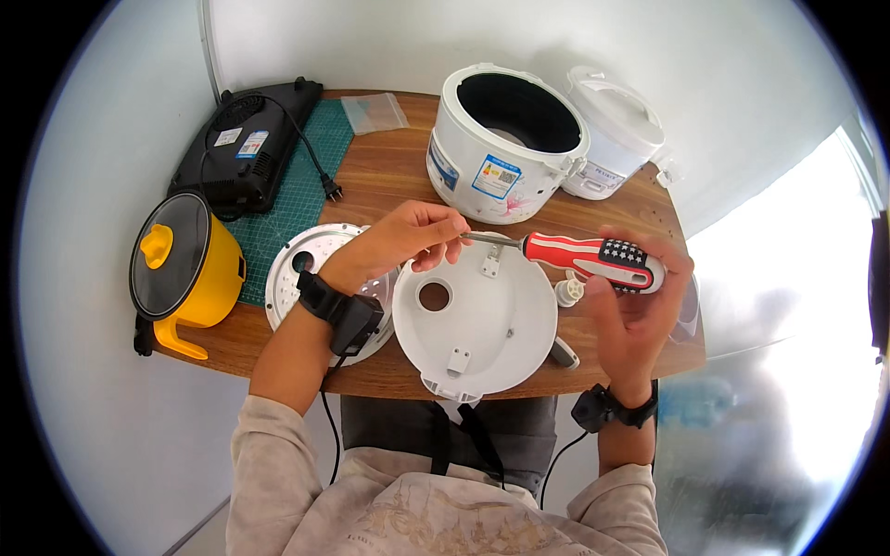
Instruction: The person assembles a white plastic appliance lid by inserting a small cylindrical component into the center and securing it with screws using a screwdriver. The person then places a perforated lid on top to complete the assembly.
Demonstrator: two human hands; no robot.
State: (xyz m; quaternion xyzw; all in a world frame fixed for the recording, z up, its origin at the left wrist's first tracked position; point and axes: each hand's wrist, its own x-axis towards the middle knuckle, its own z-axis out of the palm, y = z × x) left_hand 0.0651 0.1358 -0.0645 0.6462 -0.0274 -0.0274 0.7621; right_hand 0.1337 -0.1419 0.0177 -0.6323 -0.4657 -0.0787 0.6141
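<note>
My right hand (649, 310) is wrapped round the red, white and black handle of a screwdriver (565, 250), held level above the table. Its shaft points left, and the tip reaches the pinched fingertips of my left hand (422, 236). Whatever small thing those fingers pinch is hidden. Below both hands lies a round white rice cooker lid (491, 361), inner side up, with a round hole and small brackets. A small metal piece (509, 333) rests on it. Partly under my left forearm is a round perforated plate (282, 287).
Behind the lid stand an open white rice cooker body (510, 171) and a smaller white rice cooker (616, 139). To the left are a yellow pot (218, 269) and a black corded appliance (246, 153) on a green cutting mat (297, 204). A grey handle (564, 353) and white cap (569, 292) lie right.
</note>
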